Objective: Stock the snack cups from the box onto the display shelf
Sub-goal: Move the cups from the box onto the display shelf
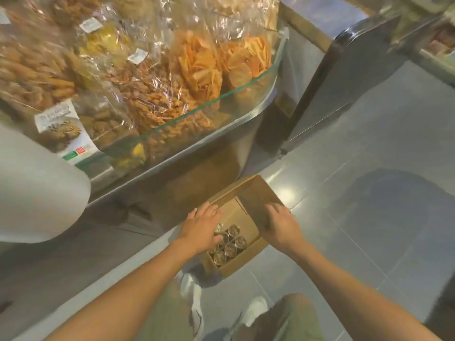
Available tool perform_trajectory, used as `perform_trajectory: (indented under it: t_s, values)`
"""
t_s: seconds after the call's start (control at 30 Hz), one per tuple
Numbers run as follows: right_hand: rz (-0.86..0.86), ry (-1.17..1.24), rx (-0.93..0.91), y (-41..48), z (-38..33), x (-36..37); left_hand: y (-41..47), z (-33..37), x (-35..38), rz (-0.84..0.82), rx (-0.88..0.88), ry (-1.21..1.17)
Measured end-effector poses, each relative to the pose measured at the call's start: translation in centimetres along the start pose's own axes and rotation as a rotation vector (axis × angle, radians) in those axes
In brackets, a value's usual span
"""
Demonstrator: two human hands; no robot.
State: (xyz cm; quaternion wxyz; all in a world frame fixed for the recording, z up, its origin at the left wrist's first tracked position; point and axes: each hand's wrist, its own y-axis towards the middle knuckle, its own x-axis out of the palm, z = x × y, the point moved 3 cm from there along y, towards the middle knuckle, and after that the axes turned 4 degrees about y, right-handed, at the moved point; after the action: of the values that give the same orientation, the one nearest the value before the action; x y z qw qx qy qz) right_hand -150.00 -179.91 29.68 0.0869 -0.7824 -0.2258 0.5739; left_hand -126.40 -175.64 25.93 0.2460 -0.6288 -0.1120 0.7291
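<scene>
The left hand (202, 230) is open, palm down, fingers spread and nearly straight. It lies over the left edge of the box (236, 265), covering the cups (231, 247) on that side; whether it touches them cannot be told. The right hand (280, 225) is also open, its fingers only slightly bent, resting against the box's right wall and holding nothing.

The box sits on the tiled floor (369, 168) at lower centre of the frame, its long axis running from the bottom centre up and slightly right. The cups stand upright with their tops facing the camera, packed together at the box's lower end. The upper end shows bare cardboard. The glass shelf (221, 97) crosses the upper left, piled with clear snack bags (152, 70).
</scene>
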Motion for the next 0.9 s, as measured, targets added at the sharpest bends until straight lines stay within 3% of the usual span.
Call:
perform_trajectory:
  t_s: [0.37,0.6,0.9]
  values:
    - [0.008,-0.016,-0.076,13.9,9.6,19.0,18.6,-1.6,20.5,-0.066,0.098,0.057]
    - [0.019,-0.027,0.003,19.3,13.1,25.2,28.0,-1.0,29.5,-0.195,0.221,0.224]
    - [-0.080,0.055,0.130,19.4,16.9,28.2,31.5,-1.2,35.2,-0.417,0.234,0.409]
